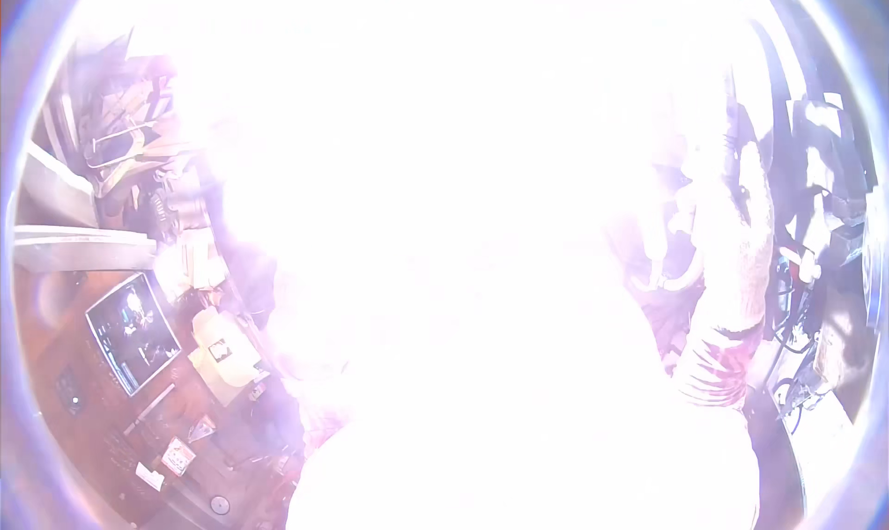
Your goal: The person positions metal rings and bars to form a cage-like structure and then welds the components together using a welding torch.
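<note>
glare hides both hands; right forearm point(736, 252) shows, its grip cannot be told

Dark framed pic point(132, 332) on brown floor point(56, 419), cream container point(222, 348) nearby; glare hides rest.

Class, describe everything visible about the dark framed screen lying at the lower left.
The dark framed screen is a flat rectangle with a pale, thin border and a dark, glossy-looking face showing faint light patches. It lies tilted, corners skewed to the picture's edges, on a reddish-brown wooden surface. A cream-coloured object sits apart to its right. Glare washes out the rest; no hand touches it.
</note>
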A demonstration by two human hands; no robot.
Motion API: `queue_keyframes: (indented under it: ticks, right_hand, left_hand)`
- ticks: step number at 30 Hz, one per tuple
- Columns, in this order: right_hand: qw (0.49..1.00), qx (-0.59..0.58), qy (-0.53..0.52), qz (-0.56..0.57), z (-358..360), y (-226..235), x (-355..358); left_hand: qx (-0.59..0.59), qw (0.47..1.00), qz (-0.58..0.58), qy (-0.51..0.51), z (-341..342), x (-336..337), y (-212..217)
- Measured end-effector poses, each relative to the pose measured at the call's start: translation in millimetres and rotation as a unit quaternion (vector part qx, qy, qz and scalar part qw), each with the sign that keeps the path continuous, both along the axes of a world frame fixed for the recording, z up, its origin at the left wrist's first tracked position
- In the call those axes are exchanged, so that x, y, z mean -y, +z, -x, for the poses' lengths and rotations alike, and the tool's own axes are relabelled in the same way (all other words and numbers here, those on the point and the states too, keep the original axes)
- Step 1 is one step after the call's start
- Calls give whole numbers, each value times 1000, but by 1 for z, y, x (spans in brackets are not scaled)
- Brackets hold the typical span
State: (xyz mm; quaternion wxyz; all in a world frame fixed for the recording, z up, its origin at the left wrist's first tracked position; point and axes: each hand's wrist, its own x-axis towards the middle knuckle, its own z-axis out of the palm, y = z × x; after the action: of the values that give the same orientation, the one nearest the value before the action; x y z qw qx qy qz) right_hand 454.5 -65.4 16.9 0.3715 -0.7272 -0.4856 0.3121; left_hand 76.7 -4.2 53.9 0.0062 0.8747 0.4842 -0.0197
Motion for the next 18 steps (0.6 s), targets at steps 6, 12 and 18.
queue_keyframes:
  ticks: [6, 12, 18]
  right_hand:
    - [983, -146, -109, -16, 5, -3, -4]
    - [983, -161, -81, 32, 4, 8, -3]
    - [991, -110, -70, 43, 9, 10, -7]
  left_hand:
    - [155, 968, 130, 148, -16, 2, 5]
    - [116, 959, 193, 170, -10, -1, 6]
    - [175, 971, 128, 102, -8, -1, 2]
